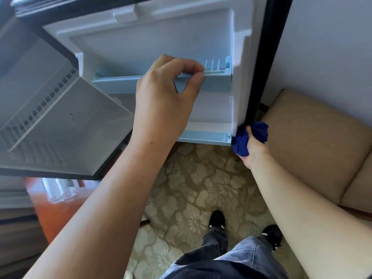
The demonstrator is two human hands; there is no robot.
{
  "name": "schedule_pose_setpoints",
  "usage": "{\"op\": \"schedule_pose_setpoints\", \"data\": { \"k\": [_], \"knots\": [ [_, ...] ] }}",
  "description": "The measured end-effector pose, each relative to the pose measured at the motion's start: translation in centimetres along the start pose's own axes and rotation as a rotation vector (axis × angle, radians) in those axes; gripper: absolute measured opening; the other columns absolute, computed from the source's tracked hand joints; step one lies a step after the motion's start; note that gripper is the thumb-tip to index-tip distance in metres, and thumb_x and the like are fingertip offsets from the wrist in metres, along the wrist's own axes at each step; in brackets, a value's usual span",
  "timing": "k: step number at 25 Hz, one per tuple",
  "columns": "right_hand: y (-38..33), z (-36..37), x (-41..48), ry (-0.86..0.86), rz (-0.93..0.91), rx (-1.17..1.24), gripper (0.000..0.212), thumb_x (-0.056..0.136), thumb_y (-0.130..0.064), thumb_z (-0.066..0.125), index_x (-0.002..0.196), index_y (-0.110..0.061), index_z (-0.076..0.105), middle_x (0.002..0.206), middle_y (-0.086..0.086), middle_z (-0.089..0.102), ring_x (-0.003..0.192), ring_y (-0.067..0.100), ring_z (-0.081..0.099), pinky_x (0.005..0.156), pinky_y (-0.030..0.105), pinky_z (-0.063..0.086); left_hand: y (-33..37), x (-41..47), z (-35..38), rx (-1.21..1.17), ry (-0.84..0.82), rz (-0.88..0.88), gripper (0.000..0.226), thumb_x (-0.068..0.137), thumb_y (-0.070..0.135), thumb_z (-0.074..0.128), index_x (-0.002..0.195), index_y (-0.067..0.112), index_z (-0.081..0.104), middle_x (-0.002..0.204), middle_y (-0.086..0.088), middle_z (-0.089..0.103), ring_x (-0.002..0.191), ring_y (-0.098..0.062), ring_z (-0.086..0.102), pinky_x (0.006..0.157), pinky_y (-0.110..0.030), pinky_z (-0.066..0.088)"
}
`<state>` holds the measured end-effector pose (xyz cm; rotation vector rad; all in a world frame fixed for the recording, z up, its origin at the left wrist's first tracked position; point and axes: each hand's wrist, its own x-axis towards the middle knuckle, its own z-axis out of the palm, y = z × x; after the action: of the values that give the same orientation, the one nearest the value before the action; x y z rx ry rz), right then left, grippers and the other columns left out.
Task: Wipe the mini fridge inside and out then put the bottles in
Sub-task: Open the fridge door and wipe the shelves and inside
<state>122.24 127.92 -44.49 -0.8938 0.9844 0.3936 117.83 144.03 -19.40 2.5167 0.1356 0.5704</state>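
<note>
The person is standing in jeans (231, 256) and black shoes (217, 218) on a flower-patterned carpet (191, 178). At the lower left, some clear bottles (60, 190) are lying on a reddish wooden surface (50, 214), just under the open mini fridge (70, 127). They are blurred, so I cannot tell how many there are. On the right, a beige sofa (312, 148) is standing against the wall.

The right hand (254, 148) is gripping a bunched blue cloth (241, 143), with the fingers curled tightly around it and the thumb lying on top. The cloth is touching the lower outer corner of the fridge door (161, 41), at its black edge.

The left hand (165, 97) is reaching higher, to the inside of the door. Its thumb and first finger are pinching the thin rail (215, 71) of the upper door shelf (120, 83), and the other fingers are curled beside them.

The door is hanging wide open, with its white inner side facing the person. To the left of it, the fridge body is showing its white inside, where a wire shelf (36, 109) is sitting.
</note>
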Motion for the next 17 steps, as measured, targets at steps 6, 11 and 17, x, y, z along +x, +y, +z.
{"op": "schedule_pose_setpoints", "data": {
  "k": [6,11,17],
  "knots": [
    [-1.6,0.5,-2.1,-0.084,0.003,0.121,0.066,0.084,-0.04,0.081,0.14,-0.021,0.054,0.134,0.003,0.065,0.117,0.023,0.065,0.097,0.042,0.056,0.1,0.5,-0.3,-0.009,-0.042,-0.017,0.008,0.094,0.031,0.072,0.099,0.032,0.078,0.086,0.025,0.057,0.069,0.016,0.051,0.07,-0.002,0.033],
    [-6.1,3.3,-10.2,-0.153,-0.182,0.19,0.049,0.084,-0.04,0.081,0.125,-0.025,0.061,0.126,0.002,0.07,0.108,0.019,0.069,0.098,0.043,0.056,0.3,1.0,-0.2,-0.022,-0.077,-0.026,0.01,0.097,0.033,0.069,0.103,0.034,0.076,0.101,0.022,0.062,0.077,0.006,0.053,0.071,-0.002,0.035],
    [-12.5,7.9,-21.4,-0.297,-0.45,0.239,0.052,0.082,-0.04,0.083,0.126,-0.018,0.065,0.113,0.0,0.077,0.099,0.017,0.075,0.089,0.038,0.06,0.4,2.1,0.1,-0.082,-0.113,-0.017,0.01,0.097,0.033,0.068,0.103,0.032,0.076,0.106,0.015,0.067,0.097,-0.007,0.062,0.078,-0.026,0.049]
  ]
}}
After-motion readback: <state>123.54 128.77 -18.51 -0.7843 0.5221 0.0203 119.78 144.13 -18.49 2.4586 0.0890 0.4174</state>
